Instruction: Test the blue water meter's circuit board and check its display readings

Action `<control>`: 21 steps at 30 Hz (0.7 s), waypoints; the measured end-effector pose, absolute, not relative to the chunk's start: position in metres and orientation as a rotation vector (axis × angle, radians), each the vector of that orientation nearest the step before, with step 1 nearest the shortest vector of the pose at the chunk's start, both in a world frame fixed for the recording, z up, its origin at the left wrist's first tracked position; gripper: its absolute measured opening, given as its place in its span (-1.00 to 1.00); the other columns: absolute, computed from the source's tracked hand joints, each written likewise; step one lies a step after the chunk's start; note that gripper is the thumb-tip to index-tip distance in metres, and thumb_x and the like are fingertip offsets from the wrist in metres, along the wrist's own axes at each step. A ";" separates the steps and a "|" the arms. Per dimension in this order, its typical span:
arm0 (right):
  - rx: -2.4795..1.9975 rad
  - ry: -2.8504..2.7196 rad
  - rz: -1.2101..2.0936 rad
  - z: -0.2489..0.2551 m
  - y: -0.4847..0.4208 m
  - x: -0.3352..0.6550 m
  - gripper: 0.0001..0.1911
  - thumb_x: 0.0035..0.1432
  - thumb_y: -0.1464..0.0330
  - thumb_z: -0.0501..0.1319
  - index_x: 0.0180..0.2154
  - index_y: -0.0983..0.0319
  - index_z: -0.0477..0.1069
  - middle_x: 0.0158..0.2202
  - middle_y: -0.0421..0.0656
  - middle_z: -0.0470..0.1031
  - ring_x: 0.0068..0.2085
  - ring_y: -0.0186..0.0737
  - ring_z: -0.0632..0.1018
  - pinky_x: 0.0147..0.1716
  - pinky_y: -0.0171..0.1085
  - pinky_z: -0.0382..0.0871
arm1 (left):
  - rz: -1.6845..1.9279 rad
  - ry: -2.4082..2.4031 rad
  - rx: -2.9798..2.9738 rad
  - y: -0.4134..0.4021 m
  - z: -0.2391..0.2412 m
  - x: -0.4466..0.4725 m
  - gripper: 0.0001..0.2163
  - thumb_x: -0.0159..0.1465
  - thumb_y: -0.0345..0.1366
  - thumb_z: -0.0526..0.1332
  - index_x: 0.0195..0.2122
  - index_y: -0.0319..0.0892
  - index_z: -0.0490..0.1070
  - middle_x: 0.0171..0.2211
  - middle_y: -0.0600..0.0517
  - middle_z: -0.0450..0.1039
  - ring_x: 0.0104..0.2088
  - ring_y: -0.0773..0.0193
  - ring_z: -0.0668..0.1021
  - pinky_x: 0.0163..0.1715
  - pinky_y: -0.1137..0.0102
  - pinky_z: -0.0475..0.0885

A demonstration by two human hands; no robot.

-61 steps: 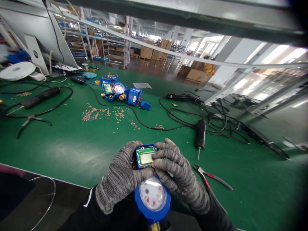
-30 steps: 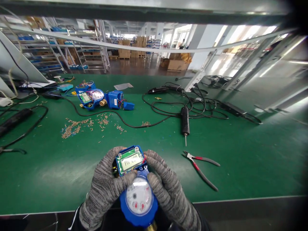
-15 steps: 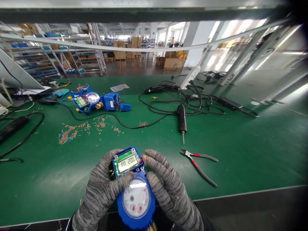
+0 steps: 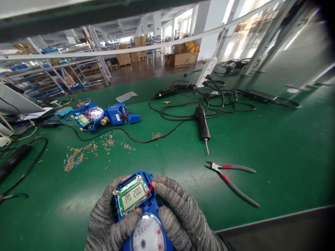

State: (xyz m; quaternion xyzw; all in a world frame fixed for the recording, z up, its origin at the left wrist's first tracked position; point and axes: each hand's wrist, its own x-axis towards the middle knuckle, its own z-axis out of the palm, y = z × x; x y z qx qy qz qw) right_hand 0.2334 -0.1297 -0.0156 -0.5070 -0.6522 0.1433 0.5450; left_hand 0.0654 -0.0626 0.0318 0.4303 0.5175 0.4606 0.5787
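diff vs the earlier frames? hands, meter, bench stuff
Right hand slid off the display board of the blue meter to its right side; the screen, covered then blank, now reads digits. Left hand still grips the left side. Pliers, electric screwdriver, loose screws and the second meter lie unmoved; only the camera shifted.
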 end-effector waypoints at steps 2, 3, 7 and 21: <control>-1.200 -1.535 0.319 -0.022 -0.126 0.234 -0.51 0.36 0.35 0.04 0.28 0.26 0.15 0.26 0.02 0.25 0.26 -0.02 0.31 0.21 -0.02 0.35 | 1.042 1.216 1.044 -0.062 0.031 0.066 -0.42 -0.19 -0.23 0.55 -0.09 -0.07 0.49 -0.19 0.03 0.63 -0.24 0.09 0.66 -0.25 0.37 0.62; -1.186 -1.525 0.290 -0.025 -0.124 0.234 -0.52 0.37 0.34 0.03 0.27 0.27 0.16 0.24 0.03 0.27 0.25 -0.01 0.32 0.19 -0.01 0.38 | 1.026 1.216 1.072 -0.061 0.029 0.066 -0.43 -0.17 -0.21 0.55 -0.08 -0.07 0.49 -0.18 0.01 0.63 -0.22 0.06 0.66 -0.25 0.34 0.63; -1.133 -1.522 0.109 -0.029 -0.113 0.238 -0.57 0.39 0.27 0.01 0.21 0.27 0.25 0.16 0.03 0.38 0.19 -0.03 0.41 0.12 -0.04 0.45 | 1.028 1.214 1.181 -0.060 0.024 0.064 -0.44 -0.09 -0.16 0.52 -0.05 -0.12 0.48 -0.13 -0.07 0.61 -0.19 -0.01 0.66 -0.24 0.28 0.64; -1.221 -1.702 0.019 -0.031 -0.117 0.244 -0.47 0.39 0.16 0.00 0.26 0.30 0.18 0.18 -0.02 0.40 0.20 -0.10 0.42 0.16 -0.13 0.40 | 1.069 1.295 1.279 -0.059 0.021 0.067 -0.44 -0.10 -0.15 0.52 -0.04 -0.08 0.48 -0.15 -0.02 0.62 -0.21 0.06 0.66 -0.25 0.35 0.64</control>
